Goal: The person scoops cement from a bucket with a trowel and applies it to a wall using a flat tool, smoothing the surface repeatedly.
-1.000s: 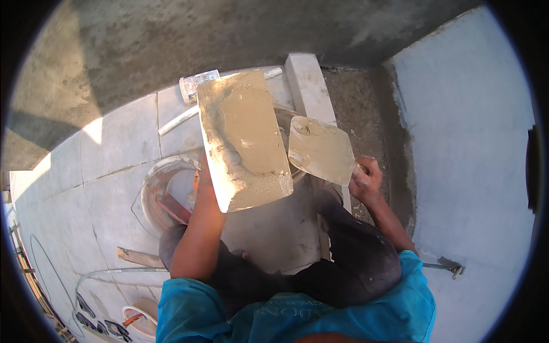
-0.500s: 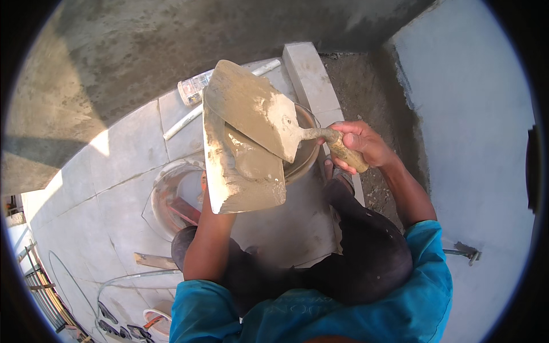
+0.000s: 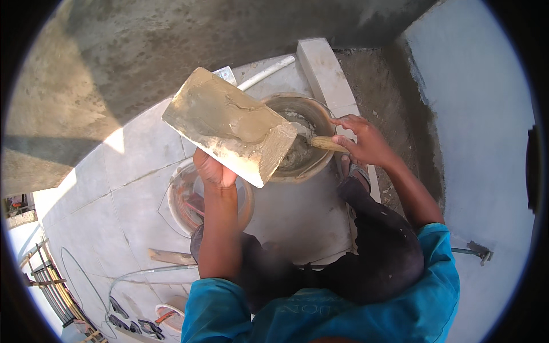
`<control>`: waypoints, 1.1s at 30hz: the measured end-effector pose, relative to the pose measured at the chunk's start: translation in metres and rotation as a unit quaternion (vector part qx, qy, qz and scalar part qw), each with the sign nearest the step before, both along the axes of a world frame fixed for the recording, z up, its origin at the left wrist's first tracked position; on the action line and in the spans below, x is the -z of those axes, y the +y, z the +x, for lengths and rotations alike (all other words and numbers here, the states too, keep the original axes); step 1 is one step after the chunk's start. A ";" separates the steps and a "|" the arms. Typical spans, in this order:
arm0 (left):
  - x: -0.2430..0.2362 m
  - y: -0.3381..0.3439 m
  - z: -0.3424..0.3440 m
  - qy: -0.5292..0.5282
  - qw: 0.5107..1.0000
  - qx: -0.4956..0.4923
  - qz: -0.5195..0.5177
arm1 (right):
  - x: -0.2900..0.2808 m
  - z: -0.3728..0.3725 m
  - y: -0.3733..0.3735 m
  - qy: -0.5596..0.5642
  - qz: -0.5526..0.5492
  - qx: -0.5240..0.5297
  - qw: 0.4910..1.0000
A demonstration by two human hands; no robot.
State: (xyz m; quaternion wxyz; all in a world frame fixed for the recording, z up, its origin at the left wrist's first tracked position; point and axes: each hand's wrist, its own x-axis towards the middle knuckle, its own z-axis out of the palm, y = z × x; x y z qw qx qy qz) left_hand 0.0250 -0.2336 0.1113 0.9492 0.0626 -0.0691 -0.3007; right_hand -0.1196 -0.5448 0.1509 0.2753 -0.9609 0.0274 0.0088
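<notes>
My left hand [image 3: 214, 170] is closed under a plasterer's hawk [image 3: 197, 106], a pale flat board held tilted; its grip is hidden beneath the board. Grey mortar [image 3: 243, 121] is spread over its face, with a ridged patch at the near right corner. Beyond the hawk's right edge stands a mortar bucket [image 3: 311, 171] with wet mix inside. A trowel [image 3: 329, 143] slants into it, its wooden handle near the right rim and its blade mostly out of sight. My right hand [image 3: 363, 143] is beside that handle, thumb touching it, other visible fingers stretched apart.
A second bucket [image 3: 245, 208] with a reddish tool inside stands below my left wrist. A white pipe [image 3: 267, 73] lies by the rendered wall [image 3: 171, 46]. At right are a pale block ledge [image 3: 323, 66] and a painted wall [image 3: 480, 143]. A hose [image 3: 123, 276] crosses the tiles.
The trowel has left the hawk and moved down into the mortar bucket. My right hand's fingers have loosened from its handle. The hawk has turned and shifted left, showing its mortar-covered face.
</notes>
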 end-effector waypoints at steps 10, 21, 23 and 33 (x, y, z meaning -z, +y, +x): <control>-0.055 -0.090 -0.037 -0.115 0.988 -0.068 0.081 | -0.041 0.030 0.081 -0.179 0.662 0.035 0.727; -0.029 -0.153 -0.122 -0.348 0.868 0.148 0.322 | -0.099 -0.148 -0.016 -0.321 0.667 0.087 0.667; -0.020 -0.154 -0.126 -0.377 0.810 0.193 0.406 | -0.113 -0.171 -0.043 -0.343 0.650 0.097 0.672; 0.026 -0.205 -0.145 -0.504 0.639 0.311 0.491 | -0.012 -0.312 -0.128 -0.364 0.768 0.062 0.523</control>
